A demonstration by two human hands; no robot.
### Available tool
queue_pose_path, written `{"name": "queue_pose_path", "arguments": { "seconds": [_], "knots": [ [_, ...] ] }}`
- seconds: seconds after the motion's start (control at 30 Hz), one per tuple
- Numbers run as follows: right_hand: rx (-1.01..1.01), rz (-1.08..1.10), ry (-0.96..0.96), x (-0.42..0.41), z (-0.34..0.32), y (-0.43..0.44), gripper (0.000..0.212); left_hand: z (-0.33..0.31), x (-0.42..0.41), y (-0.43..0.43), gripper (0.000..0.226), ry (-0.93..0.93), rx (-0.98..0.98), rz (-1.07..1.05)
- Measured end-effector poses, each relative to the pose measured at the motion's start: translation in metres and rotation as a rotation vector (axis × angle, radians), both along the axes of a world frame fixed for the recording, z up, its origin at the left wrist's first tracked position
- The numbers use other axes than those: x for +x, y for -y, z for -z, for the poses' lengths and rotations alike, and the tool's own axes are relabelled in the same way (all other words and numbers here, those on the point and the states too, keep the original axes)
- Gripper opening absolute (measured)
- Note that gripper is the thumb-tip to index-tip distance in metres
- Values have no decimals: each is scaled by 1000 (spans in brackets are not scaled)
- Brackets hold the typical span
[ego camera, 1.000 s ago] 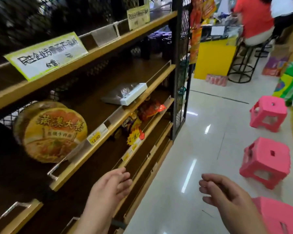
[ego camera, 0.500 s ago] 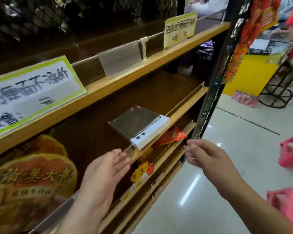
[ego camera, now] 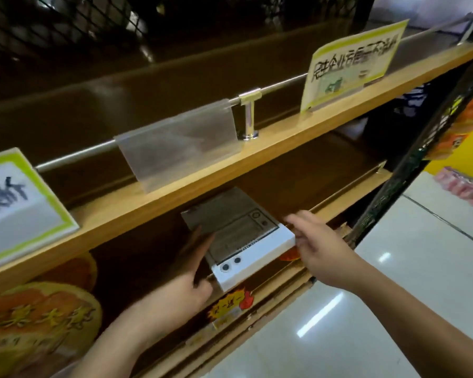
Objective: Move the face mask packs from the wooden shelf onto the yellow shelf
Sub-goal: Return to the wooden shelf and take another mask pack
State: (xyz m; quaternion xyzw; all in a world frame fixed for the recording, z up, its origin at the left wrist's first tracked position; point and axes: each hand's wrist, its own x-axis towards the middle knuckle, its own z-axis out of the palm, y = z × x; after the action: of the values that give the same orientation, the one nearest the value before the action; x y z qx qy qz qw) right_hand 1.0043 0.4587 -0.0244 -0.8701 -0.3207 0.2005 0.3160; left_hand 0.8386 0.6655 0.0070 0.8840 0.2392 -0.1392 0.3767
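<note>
A flat stack of face mask packs, grey on top with a white front edge and two round dots, lies on the second board of the wooden shelf. My left hand rests against the stack's left side, fingers flat along it and thumb near the front corner. Reaching in from the right, my right hand has its spread fingertips at the stack's right edge. Neither hand has lifted the stack. A bit of yellow counter shows at the far right.
Instant noodle bowls sit at the lower left of the same board. A clear price holder and green-bordered signs hang on the upper board's rail. Orange snack bags lie on the board below. Pale tiled floor stretches right.
I have moved closer to the shelf. Both hands rose from below the board to the mask stack, the left to its left side and the right to its right edge.
</note>
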Motion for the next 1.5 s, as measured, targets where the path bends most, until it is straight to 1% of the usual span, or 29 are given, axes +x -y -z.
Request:
{"name": "queue_pose_path", "arguments": {
  "seconds": [0.13, 0.2, 0.27, 0.3, 0.33, 0.37, 0.4, 0.47, 0.5, 0.53, 0.63, 0.73, 0.8, 0.83, 0.87, 0.93, 0.97, 1.0, 1.03, 1.07, 1.13, 1.2, 1.23, 1.27, 1.33, 1.37, 1.43, 1.47, 1.5],
  "knots": [
    [33, -145, -54, 15, 8, 1, 57, 5, 2, 11, 88, -9, 104, 1],
    [76, -164, -130, 21, 8, 3, 58, 8, 0, 13, 88, -33, 90, -18],
    [152, -127, -317, 27, 7, 8, 56, 9, -2, 15, 73, 23, -2, -97],
    [205, -75, -439, 28, 2, 8, 49, 8, -2, 18, 60, 94, -88, -207],
    [240, -10, -528, 28, -2, 6, 37, 4, -1, 23, 43, 148, -144, -344],
    [276, 52, -573, 28, -5, 4, 23, 1, 0, 29, 25, 158, -125, -461],
    [286, 84, -550, 27, -9, 1, 15, -2, 2, 34, 25, 147, -83, -519],
    [271, 93, -489, 20, -15, -2, 24, -1, 8, 48, 43, 183, 19, -510],
    [274, 107, -509, 15, -18, -3, 26, -3, 7, 55, 49, 234, 65, -500],
    [284, 129, -548, 11, -22, -2, 25, -4, 6, 60, 53, 262, 66, -514],
    [328, 135, -686, -6, -33, 4, 27, -5, -13, 74, 56, 388, -102, -639],
    [335, 61, -813, -30, -47, 12, 44, -10, -43, 89, 53, 634, -371, -750],
    [323, 9, -891, -48, -53, 17, 55, -8, -74, 86, 59, 755, -439, -783],
    [323, -18, -932, -59, -56, 18, 57, -9, -92, 81, 63, 772, -415, -755],
    [327, -44, -973, -68, -57, 20, 59, -7, -108, 76, 69, 805, -352, -679],
    [320, -120, -1037, -88, -57, 18, 61, -8, -144, 66, 82, 822, -169, -561],
    [311, -165, -1067, -99, -57, 14, 61, -13, -164, 62, 85, 777, 7, -523],
    [304, -206, -1093, -109, -57, 9, 62, -14, -183, 58, 84, 716, 230, -464],
    [299, -247, -1116, -118, -58, 3, 61, -15, -198, 51, 78, 622, 454, -416],
    [288, -306, -1138, -130, -59, -7, 59, -16, -218, 47, 71, 538, 637, -386],
    [262, -447, -1159, -156, -59, -30, 55, -16, -258, 39, 61, 404, 923, -443],
    [223, -539, -1159, -181, -57, -54, 51, -15, -296, 36, 52, 370, 1132, -419],
    [183, -581, -1162, -196, -54, -68, 50, -18, -316, 39, 51, 340, 1183, -392],
    [147, -626, -1172, -210, -52, -83, 49, -20, -335, 42, 52, 297, 1194, -372],
    [87, -730, -1161, -241, -49, -113, 48, -23, -374, 51, 55, 181, 1139, -390],
    [58, -785, -1133, -258, -49, -128, 46, -27, -392, 59, 60, 91, 1086, -416],
    [25, -850, -1077, -285, -49, -151, 40, -33, -420, 74, 82, -76, 944, -470],
    [-18, -915, -1052, -305, -49, -163, 39, -37, -438, 87, 93, -146, 863, -545],
    [-58, -986, -1022, -324, -48, -174, 40, -42, -455, 103, 104, -170, 762, -660]
  ]
}}
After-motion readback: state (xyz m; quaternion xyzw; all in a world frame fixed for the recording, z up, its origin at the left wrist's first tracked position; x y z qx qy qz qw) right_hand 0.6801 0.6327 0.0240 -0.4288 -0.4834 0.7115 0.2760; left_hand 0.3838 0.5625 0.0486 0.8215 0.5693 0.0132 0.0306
